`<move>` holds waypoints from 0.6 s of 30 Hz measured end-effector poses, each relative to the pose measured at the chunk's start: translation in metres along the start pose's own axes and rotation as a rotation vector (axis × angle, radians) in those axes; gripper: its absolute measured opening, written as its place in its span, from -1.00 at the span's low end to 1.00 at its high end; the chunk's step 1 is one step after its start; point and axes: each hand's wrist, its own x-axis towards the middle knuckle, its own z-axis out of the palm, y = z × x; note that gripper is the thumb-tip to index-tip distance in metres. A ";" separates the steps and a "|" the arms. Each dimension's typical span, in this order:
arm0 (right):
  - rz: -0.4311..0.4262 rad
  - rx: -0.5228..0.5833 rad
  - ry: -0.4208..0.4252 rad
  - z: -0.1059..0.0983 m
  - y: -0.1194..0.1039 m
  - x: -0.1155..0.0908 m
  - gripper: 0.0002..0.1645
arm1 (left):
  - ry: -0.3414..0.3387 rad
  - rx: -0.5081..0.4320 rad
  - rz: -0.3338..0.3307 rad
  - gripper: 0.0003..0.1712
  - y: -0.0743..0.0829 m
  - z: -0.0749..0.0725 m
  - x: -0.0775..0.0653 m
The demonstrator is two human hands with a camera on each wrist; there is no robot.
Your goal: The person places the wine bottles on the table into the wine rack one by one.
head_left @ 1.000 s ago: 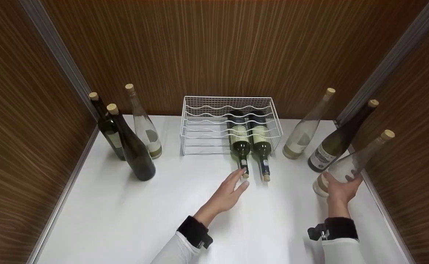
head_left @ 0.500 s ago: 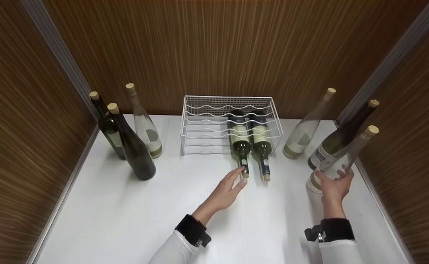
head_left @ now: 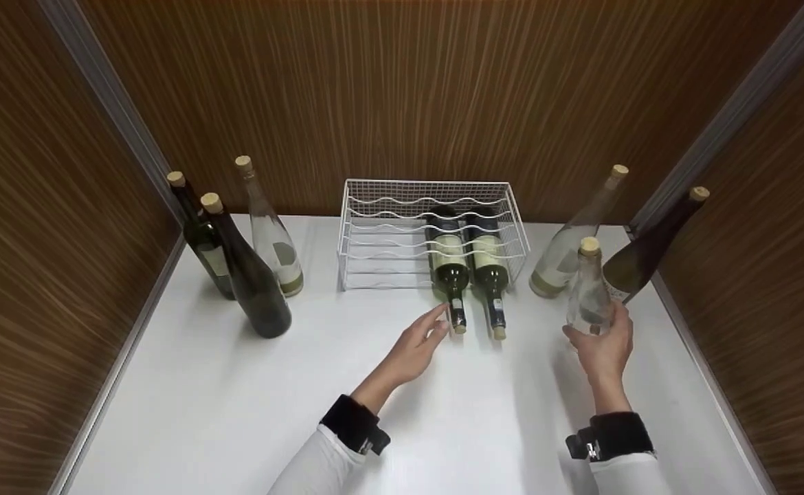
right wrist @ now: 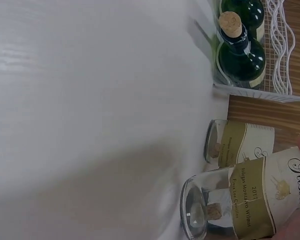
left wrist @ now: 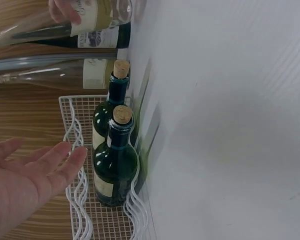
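Clear bottle (head_left: pixel 589 295): corked, nearly upright, lifted off the white surface (head_left: pixel 237 412) at the right, in front of the two bottles standing there; the right wrist view shows its base clear of the surface and a cream and gold label on its body.
Right hand (head_left: pixel 603 349): grips that clear bottle low on the body, fingers (head_left: pixel 574 335) curled round the glass.
Left hand (head_left: pixel 412 350): open, fingers (head_left: pixel 431 323) straight and close together, reaching to the neck of the left racked bottle; whether the tips touch it I cannot tell.
Left racked bottle (head_left: pixel 451 269): dark green, lying on its side in the rack, corked neck sticking out towards the person.
Right racked bottle (head_left: pixel 490 268): the same lie, touching or just beside its twin, cork pointing forward.
Wire rack (head_left: pixel 381 234): white, wavy wires, against the back wall in the middle; its left half holds no bottle.
Pale bottle (head_left: pixel 570 244): stands just behind the held one, right of the rack.
Dark bottle at right (head_left: pixel 649 251): stands in the right corner, beside the pale one.
Left group: two dark bottles (head_left: pixel 251 278) (head_left: pixel 199 240) and one clear bottle (head_left: pixel 271 237), all corked and standing together, well apart from both hands.
Walls (head_left: pixel 443 89): brown wood grain on three sides.
Sleeves (head_left: pixel 319 467): white with dark cuffs, a small device at each wrist.
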 end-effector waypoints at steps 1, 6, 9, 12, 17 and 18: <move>-0.026 -0.028 -0.001 0.002 0.000 -0.001 0.13 | 0.004 -0.031 0.003 -0.34 0.001 -0.002 0.000; -0.146 -0.108 0.006 0.014 0.000 -0.007 0.08 | 0.017 -0.214 -0.008 -0.34 0.004 -0.011 0.002; -0.227 -0.135 0.011 0.020 0.000 -0.010 0.03 | 0.016 -0.290 -0.027 -0.33 0.006 -0.017 0.003; -0.282 -0.191 0.011 0.024 0.000 -0.012 -0.01 | 0.016 -0.307 -0.039 -0.33 0.008 -0.022 0.004; -0.354 -0.296 0.011 0.031 -0.002 -0.016 -0.04 | 0.015 -0.280 -0.030 -0.33 0.008 -0.027 0.003; -0.373 -0.311 0.011 0.033 -0.003 -0.017 -0.04 | 0.013 -0.284 -0.028 -0.33 0.007 -0.028 0.003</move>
